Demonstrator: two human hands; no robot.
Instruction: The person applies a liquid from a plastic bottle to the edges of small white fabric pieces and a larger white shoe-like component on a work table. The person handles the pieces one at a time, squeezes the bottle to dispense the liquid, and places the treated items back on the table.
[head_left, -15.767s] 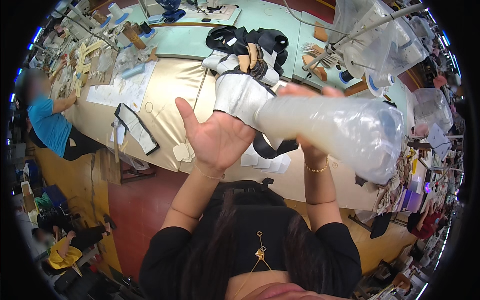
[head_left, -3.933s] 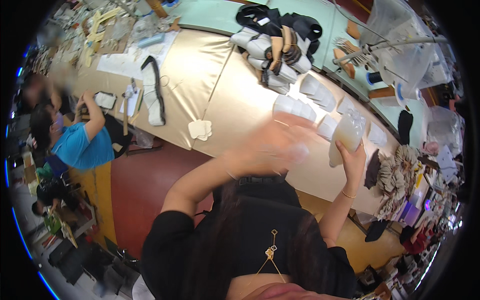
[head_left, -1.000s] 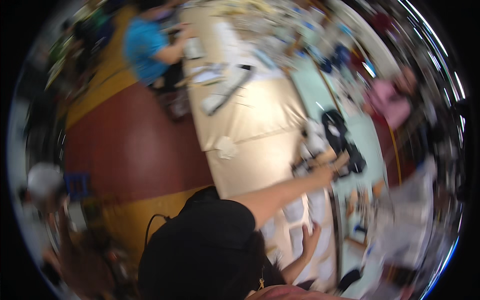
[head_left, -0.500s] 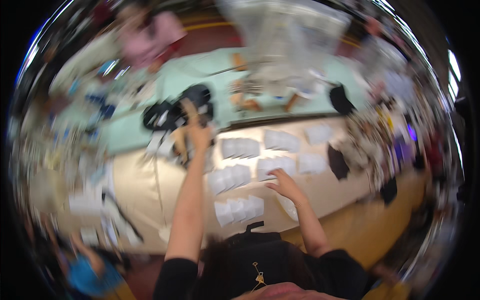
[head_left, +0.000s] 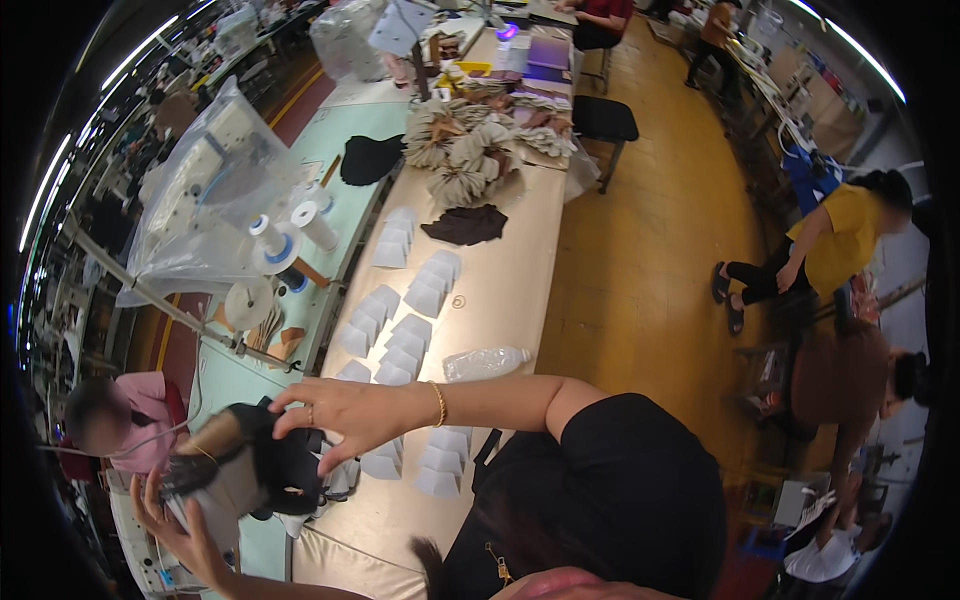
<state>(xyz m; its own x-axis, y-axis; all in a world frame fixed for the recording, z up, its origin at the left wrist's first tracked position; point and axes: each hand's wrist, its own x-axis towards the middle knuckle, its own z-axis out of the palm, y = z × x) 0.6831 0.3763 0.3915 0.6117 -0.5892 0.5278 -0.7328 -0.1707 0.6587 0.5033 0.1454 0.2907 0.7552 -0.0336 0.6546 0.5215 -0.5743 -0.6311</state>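
Observation:
My left hand [head_left: 185, 530] is at the lower left with its fingers spread. Right beside its fingers is a motion-blurred black, tan and grey piece [head_left: 225, 465], too smeared to name; whether the fingers touch it cannot be made out. My right hand [head_left: 365, 415], with a bracelet at the wrist, reaches left with curved fingers apart and nothing seen between them. Beneath and beside it are black pieces [head_left: 285, 465], partly hidden by the hand. Overlapping white pieces [head_left: 430, 285] lie in short rows along the tan table [head_left: 510, 270].
A clear plastic bottle [head_left: 485, 363] lies by my right forearm. Thread spools [head_left: 315, 225] and a plastic-covered machine [head_left: 210, 190] stand on the green table. Fabric bundles [head_left: 470, 150] and a dark cloth [head_left: 465, 225] lie farther along. A person in pink [head_left: 145, 410] sits at left.
My view has swung to the right, showing the aisle. My left hand has left the black pile, and the blurred piece is now beside it. My right hand has moved from the white rows to the black pieces.

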